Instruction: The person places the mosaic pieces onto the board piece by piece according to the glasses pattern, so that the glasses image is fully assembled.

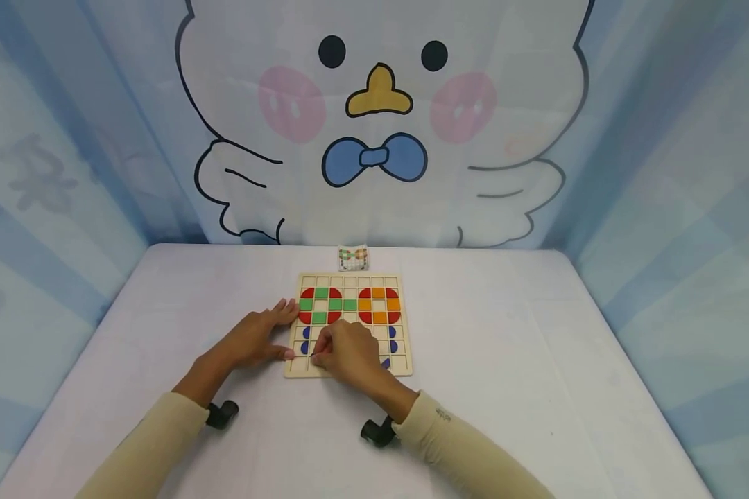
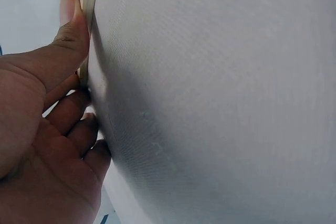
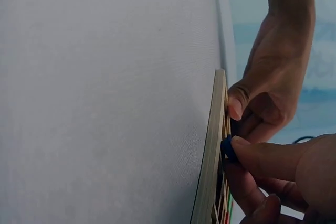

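A square wooden grid board (image 1: 403, 369) lies flat on the table, with red, green, orange and blue pieces in its cells. My left hand (image 1: 256, 338) rests along the board's left edge, fingers stretched toward the upper part and thumb on the rim lower down. Over the lower left of the grid, my right hand (image 1: 351, 352) pinches a small blue piece (image 3: 229, 148) between thumb and forefinger, right at the board's surface. Blue half-round pieces (image 1: 393, 346) sit in the right column, others (image 1: 305, 347) in the left. My right hand hides the middle of the lower rows.
A small picture card (image 1: 353, 258) with a coloured grid pattern lies behind the board. White cloth covers the table (image 1: 499, 333). A curtain (image 1: 374, 208) with a cartoon bird hangs at the back. Dark wrist cameras (image 1: 378, 432) sit below both wrists.
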The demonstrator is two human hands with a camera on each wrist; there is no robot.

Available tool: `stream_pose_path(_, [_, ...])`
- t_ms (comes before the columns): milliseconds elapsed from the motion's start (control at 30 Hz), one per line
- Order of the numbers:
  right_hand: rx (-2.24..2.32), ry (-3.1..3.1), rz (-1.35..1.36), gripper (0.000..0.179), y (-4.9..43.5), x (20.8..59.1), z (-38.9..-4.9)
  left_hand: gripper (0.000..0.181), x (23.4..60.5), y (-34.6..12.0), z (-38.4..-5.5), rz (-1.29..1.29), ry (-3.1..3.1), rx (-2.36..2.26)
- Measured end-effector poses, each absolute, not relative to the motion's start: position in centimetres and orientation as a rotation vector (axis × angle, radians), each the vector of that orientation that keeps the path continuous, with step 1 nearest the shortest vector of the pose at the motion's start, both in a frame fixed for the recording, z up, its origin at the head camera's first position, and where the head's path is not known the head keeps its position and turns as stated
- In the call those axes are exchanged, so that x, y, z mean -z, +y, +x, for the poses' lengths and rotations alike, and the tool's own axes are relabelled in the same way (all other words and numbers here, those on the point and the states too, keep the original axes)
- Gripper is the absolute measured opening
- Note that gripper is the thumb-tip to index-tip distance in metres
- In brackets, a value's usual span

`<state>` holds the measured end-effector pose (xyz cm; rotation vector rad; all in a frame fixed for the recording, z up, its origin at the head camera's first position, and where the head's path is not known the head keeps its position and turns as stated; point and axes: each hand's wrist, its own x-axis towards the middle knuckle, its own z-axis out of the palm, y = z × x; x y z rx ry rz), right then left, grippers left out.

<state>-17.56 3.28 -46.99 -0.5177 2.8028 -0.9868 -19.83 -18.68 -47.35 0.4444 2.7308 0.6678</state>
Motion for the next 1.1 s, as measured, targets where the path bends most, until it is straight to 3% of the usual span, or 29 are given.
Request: stream_pose_path(1100, [0.889, 2.838, -0.425, 0.021, 2.39, 46.89, -17.78, 0.099, 47.15, -18.34, -19.85, 0.407, 2.711, -0.677])
